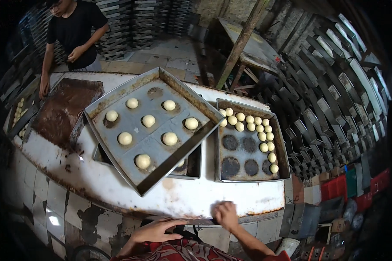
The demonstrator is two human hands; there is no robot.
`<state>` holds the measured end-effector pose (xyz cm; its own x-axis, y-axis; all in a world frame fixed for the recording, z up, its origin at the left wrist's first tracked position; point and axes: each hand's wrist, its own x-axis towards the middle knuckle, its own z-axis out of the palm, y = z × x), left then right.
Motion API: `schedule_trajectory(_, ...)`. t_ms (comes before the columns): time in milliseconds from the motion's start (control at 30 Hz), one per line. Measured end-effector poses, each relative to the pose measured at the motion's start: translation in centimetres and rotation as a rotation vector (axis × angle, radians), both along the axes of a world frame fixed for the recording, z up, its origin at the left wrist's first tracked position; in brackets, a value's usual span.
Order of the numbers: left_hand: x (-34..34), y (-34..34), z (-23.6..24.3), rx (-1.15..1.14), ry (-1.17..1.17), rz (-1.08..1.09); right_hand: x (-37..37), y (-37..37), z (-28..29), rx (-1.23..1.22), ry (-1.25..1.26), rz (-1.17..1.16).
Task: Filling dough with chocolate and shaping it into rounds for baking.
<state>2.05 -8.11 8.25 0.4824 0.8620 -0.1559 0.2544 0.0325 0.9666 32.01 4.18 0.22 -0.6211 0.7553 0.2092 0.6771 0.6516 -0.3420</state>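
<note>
My left hand (159,230) is open at the table's near edge, in front of my red patterned shirt, its fingers stretched out and nothing in it. To its right, my right hand (225,213) is closed into a fist on the white tabletop (189,199); what lies inside it, if anything, is hidden. Beyond both hands, a large square metal tray (137,130) sits turned askew on top of another tray (191,167), which it mostly covers. Several pale dough balls (148,121) are spaced out in it. A third tray (241,176) holds smaller dough balls (263,147) along its far and right sides.
A tray of brown paste (65,108) stands at the left. Across the table a person in black (76,35) reaches toward its edge. Tall stacks of metal trays (331,100) rise at the right and back. A wooden post (244,43) leans behind; red crates (333,188) stand lower right.
</note>
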Motion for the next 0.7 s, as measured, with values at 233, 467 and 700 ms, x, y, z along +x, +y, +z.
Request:
schedule_trajectory(233,-12.7,-0.1,-0.7,-0.028,-0.417,-0.181,-7.0,3.5,10.6,-1.328,0.088,0.045)
schedule_trajectory(467,-20.3,-2.7,-3.1,-0.165,-0.568,-0.11,-33.9,25.4,19.3,-0.338,0.287,0.206)
schedule_trajectory(700,-21.4,-0.6,-3.4,-0.217,-0.676,0.0,-42.4,31.7,7.0,-0.219,0.037,0.029)
